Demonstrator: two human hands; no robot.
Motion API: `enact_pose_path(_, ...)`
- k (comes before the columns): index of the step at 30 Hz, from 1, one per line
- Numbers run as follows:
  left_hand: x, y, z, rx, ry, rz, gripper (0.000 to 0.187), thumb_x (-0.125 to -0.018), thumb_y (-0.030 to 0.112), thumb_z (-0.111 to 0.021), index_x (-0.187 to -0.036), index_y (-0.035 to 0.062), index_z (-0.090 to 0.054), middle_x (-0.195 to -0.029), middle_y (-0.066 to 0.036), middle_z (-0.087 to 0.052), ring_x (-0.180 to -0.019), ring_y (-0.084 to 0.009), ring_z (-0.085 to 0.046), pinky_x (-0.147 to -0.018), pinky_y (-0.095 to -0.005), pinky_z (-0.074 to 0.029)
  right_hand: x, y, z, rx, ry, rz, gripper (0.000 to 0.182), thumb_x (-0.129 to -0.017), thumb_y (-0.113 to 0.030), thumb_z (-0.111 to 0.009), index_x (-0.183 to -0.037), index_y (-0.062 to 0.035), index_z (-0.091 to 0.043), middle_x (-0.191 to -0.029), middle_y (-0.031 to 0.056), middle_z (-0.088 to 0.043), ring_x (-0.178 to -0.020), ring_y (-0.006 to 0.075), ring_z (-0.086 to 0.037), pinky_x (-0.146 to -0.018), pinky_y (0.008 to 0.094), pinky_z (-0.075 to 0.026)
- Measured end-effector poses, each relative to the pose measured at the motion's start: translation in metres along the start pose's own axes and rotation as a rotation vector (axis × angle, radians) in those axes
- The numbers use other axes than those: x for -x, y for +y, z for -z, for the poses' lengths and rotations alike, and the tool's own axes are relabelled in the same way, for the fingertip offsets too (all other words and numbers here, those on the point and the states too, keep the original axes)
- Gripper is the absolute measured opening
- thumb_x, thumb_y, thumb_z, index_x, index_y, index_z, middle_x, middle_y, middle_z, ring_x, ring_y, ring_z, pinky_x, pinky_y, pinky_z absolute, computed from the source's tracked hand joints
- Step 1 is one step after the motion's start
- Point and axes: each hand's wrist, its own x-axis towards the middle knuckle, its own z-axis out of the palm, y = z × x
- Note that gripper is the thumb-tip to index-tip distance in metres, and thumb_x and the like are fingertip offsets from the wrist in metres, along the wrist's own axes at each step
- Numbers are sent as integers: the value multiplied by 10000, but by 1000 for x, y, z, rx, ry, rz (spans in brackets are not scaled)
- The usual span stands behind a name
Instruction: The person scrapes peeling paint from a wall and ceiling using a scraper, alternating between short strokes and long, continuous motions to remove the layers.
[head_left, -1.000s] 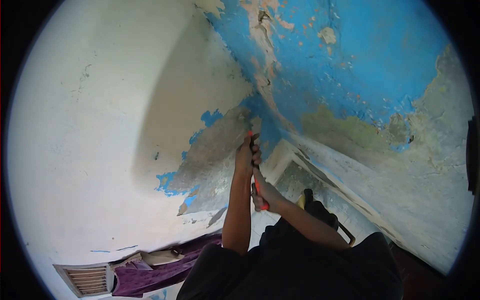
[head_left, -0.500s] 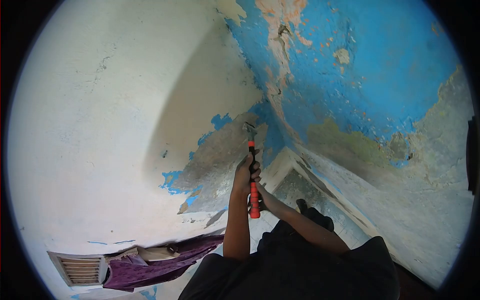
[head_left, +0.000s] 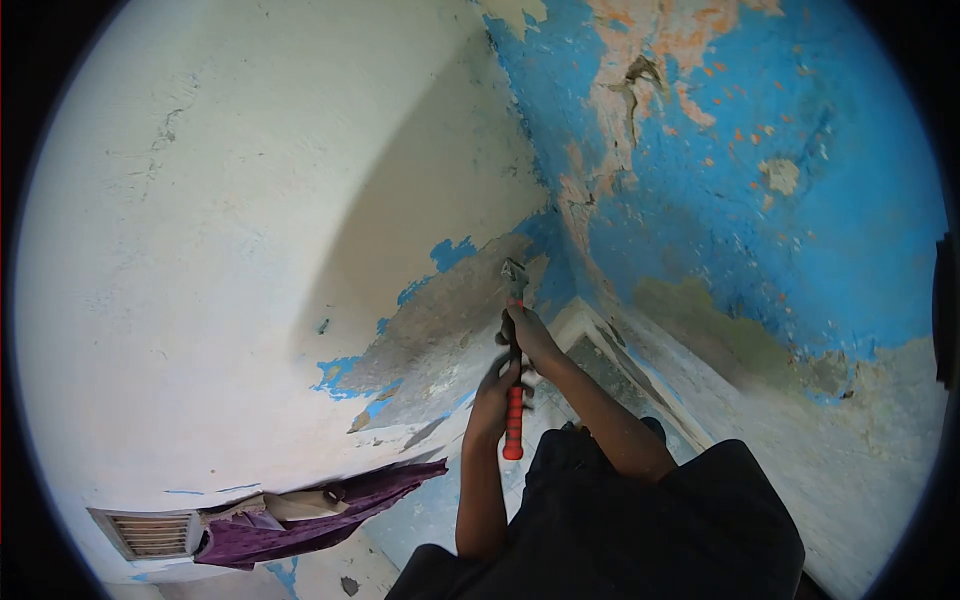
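In the head view I hold a long-handled scraper with a red and black grip and a metal head. My right hand is closed round the black upper handle, just below the head. Lower down, my left hand wraps the handle above its ribbed red end. The scraper's head overlaps a bare grey patch on the pale left wall, close to the corner. Flakes of blue paint edge that patch.
A blue wall with peeling paint and a crack meets the pale wall at the corner. At the lower left are a slatted vent and a purple cloth. Grey floor shows in the corner below.
My hands have swapped places on the handle: the right has moved up near the head, the left down. The scraper has shifted slightly down and right, and the view has turned a little.
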Motion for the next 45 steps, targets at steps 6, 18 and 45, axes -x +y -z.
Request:
enact_pose_path(6,68,-27,23,230,-68,124,508,-969,321,-427,-1407,103,-290,-740,-38,-489,-473,-86,-426,-398,-237,-383,17,6,-24,-362,-124,-133,403,-891,-546,-491,-815,-159,-410,-521,-53,-321,-361,69,-295,-334,253,-262)
enact_pose_path(18,57,5,7,213,5,170,520,-973,296,-421,-1444,143,-259,-640,-3,-441,-408,-56,-359,-345,-199,-272,7,-15,-27,-422,87,-144,453,-895,-603,-404,-796,-161,-418,-480,-59,-277,-325,65,-241,-289,228,-192)
enact_pose_path(45,51,1,-13,126,108,136,530,-963,303,-458,-1422,84,-307,-569,5,-420,-379,-70,-359,-338,-223,-285,4,-22,-15,-319,55,-167,350,-911,-292,-529,-661,-144,-335,-477,-46,-273,-320,73,-276,-279,238,-229)
